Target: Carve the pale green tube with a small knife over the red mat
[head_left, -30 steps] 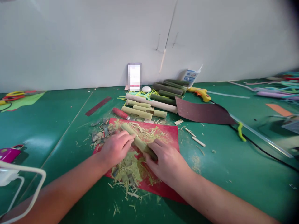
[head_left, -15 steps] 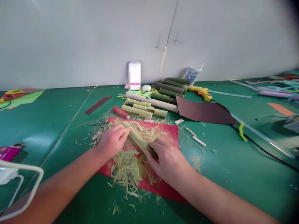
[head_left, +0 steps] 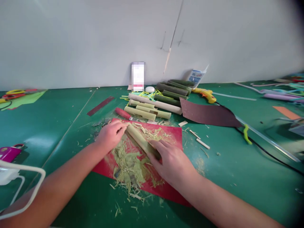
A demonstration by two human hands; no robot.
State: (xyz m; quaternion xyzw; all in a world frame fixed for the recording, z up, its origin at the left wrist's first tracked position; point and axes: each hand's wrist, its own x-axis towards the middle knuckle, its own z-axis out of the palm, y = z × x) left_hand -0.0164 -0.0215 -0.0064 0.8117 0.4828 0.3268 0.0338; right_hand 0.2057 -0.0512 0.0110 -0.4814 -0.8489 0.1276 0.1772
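Bamboo, pale green and stripped, is what I have in both hands: 1 short stick (head_left: 140,141) lying slantwise on the red mat (head_left: 174,133), its far end pointing left and its near end running under my right hand (head_left: 172,161). My right fingers (head_left: 158,147) are curled down over that near end, pinning it to the mat. My left hand (head_left: 109,135) sits at the far end, fingers (head_left: 122,126) bent close together against the tip of the stick; whether they pinch something small there I cannot tell.

Under and around the stick lies a heap of greenish shavings (head_left: 129,164), spilling off the near edge of the mat onto the green counter (head_left: 59,126).

Just beyond the mat, on the far side, a red-handled knife (head_left: 123,113) lies beside a row of peeled bamboo pieces (head_left: 142,111), and behind those a stack of darker green bamboo (head_left: 174,90). To the right of the mat a dark brown sheet of sandpaper (head_left: 206,115) lies flat, with a yellow glue gun (head_left: 206,94) farther off near the wall. A narrow brown strip (head_left: 100,106) lies to the far left of the mat. At the near left edge a white cable (head_left: 30,190) loops across the view.
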